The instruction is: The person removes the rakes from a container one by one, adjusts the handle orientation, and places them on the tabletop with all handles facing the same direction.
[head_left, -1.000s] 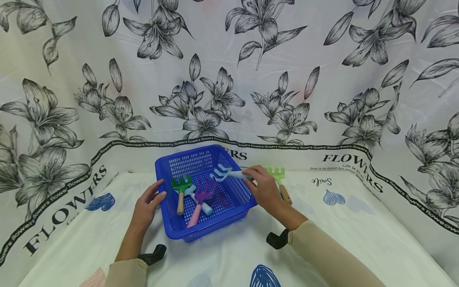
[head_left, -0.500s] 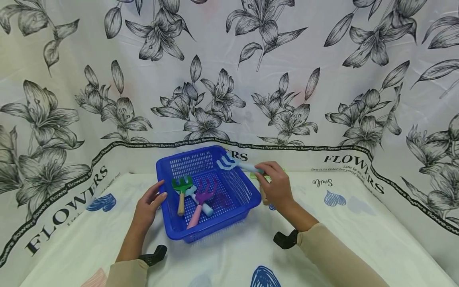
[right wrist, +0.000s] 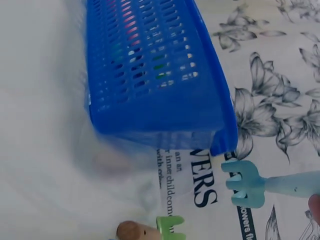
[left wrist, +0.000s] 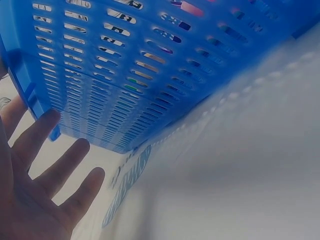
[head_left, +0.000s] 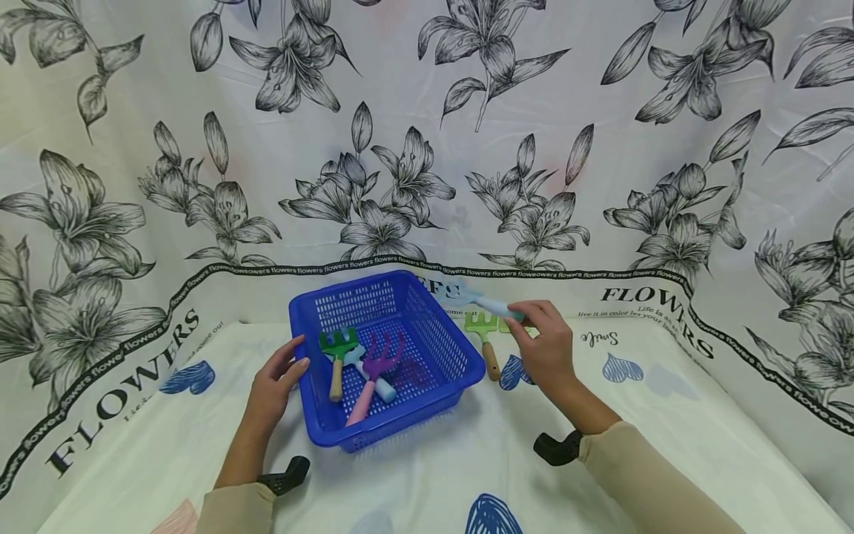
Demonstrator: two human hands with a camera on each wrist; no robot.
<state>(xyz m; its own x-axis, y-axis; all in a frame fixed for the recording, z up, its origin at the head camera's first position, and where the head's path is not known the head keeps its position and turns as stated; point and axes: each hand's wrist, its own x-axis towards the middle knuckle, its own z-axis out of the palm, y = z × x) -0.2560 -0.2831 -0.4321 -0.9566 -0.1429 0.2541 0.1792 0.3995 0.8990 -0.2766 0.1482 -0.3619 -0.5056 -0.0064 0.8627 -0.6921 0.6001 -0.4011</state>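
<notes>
In the head view my right hand (head_left: pixel 547 341) pinches the handle end of a light-blue toy garden rake (head_left: pixel 495 305), raised to the right of the blue plastic basket (head_left: pixel 407 417). The right wrist view shows the rake's tines (right wrist: pixel 250 185) pointing toward the basket's rim. My left hand (head_left: pixel 270 386) holds the basket's left rim, thumb over it; the other fingers (left wrist: pixel 70 160) spread along the outside in the left wrist view. Inside the basket lie a green rake (head_left: pixel 339 343) with a wooden handle, a purple rake (head_left: pixel 380 365) with a pink handle and a light-blue tool (head_left: pixel 385 389) partly beneath.
Right of the basket, a light-green rake (head_left: pixel 482 324) with a wooden handle (head_left: pixel 491 362) lies on the white printed cloth (head_left: pixel 414 489). More light green shows beside my right hand. A flower-printed curtain (head_left: pixel 394 148) stands behind.
My right hand has carried the light-blue rake from over the basket out past its right rim. The light-green rake has come into fuller view. My left hand and the basket stay nearly still.
</notes>
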